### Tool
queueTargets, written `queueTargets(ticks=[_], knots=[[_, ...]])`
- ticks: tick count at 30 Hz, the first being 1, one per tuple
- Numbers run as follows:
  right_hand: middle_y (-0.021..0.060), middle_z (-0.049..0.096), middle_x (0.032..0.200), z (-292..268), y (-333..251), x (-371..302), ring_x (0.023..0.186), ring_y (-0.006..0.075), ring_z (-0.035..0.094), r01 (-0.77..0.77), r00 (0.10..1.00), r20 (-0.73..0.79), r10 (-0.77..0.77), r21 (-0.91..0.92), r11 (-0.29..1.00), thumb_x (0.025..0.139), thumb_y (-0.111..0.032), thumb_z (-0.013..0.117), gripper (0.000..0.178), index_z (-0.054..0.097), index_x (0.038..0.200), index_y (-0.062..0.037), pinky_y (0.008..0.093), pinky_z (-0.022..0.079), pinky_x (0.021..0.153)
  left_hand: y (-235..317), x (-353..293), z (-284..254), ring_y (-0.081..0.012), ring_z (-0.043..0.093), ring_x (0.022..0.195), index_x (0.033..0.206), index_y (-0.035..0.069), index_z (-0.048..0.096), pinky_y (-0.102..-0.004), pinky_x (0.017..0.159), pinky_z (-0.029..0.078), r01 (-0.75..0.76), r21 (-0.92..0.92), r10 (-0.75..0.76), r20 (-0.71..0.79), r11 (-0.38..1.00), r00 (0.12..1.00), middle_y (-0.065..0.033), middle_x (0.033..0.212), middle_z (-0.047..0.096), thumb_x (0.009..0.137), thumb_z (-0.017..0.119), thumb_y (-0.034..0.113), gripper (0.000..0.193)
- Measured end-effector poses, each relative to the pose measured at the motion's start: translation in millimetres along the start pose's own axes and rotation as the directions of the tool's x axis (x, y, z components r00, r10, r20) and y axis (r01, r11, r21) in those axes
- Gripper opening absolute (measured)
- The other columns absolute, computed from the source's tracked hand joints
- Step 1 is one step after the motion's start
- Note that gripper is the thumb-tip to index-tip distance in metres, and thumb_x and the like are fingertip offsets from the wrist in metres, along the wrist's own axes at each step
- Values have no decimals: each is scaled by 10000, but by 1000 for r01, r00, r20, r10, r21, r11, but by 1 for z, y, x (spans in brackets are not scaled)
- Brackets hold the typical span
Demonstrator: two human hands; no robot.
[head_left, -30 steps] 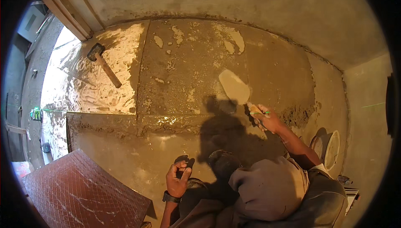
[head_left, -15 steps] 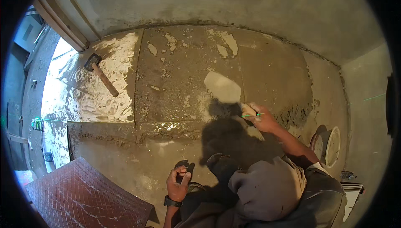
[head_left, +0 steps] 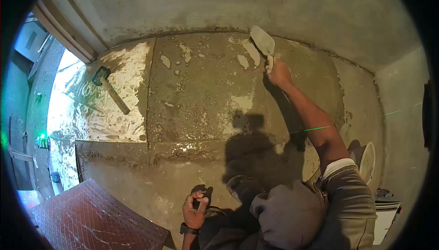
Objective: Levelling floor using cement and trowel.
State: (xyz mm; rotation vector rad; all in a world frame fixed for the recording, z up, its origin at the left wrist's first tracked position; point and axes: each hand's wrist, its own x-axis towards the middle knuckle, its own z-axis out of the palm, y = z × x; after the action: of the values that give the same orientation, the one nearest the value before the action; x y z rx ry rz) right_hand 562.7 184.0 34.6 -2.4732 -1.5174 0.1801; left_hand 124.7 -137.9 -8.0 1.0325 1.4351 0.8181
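My right hand (head_left: 279,74) is closed round the handle of a trowel (head_left: 262,41), out at the end of my stretched right arm. The trowel's pale blade points to the far wall, over the wet, mud-smeared slabs (head_left: 201,94) near the wall's foot. Down at the lower middle, my left hand (head_left: 195,209) has curled fingers, close to my knee and above the floor. A tiny pale bit shows at its fingertips, too small to name. On the left, a mallet (head_left: 114,95) with a dark head and wooden handle lies on a sunlit slab.
A reddish-brown tile (head_left: 96,218) with grid lines and white streaks lies at lower left. Beyond it, a small device (head_left: 43,142) glows green, and a green laser line crosses my right arm. A bucket (head_left: 368,161) and stacked flat pieces (head_left: 386,218) stand at right, near the wall (head_left: 402,85).
My right hand has carried the trowel away from me, from the middle of the slabs to the far wall, and the arm has straightened. My left hand stays about where it was.
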Motion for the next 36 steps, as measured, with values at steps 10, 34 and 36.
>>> queueTargets(ticks=[10,34,36], knots=[[236,674,1051,29,-8,43,1017,390,659,-123,985,120,121,14,992,809,-193,671,358,590,1090,14,477,516,825,-8,9,3,-102,560,890,1101,-16,619,-270,820,478,19,-10,-19,19,1000,1000,-41,985,641,883,730,138,289],[233,687,913,26,-7,31,885,393,681,-96,986,138,96,-4,995,838,-238,663,344,612,1091,-9,471,523,727,-3,-8,-12,-95,560,893,1108,-30,609,-264,826,477,31,-9,-31,39,999,999,-46,998,637,889,721,120,288],[238,686,935,21,-11,29,892,400,678,-71,984,161,75,-28,997,839,-227,654,355,607,1113,-6,469,521,738,-2,-6,-11,-94,562,890,1113,-31,609,-264,826,478,14,-6,-13,44,1000,999,-46,998,638,888,721,118,291]])
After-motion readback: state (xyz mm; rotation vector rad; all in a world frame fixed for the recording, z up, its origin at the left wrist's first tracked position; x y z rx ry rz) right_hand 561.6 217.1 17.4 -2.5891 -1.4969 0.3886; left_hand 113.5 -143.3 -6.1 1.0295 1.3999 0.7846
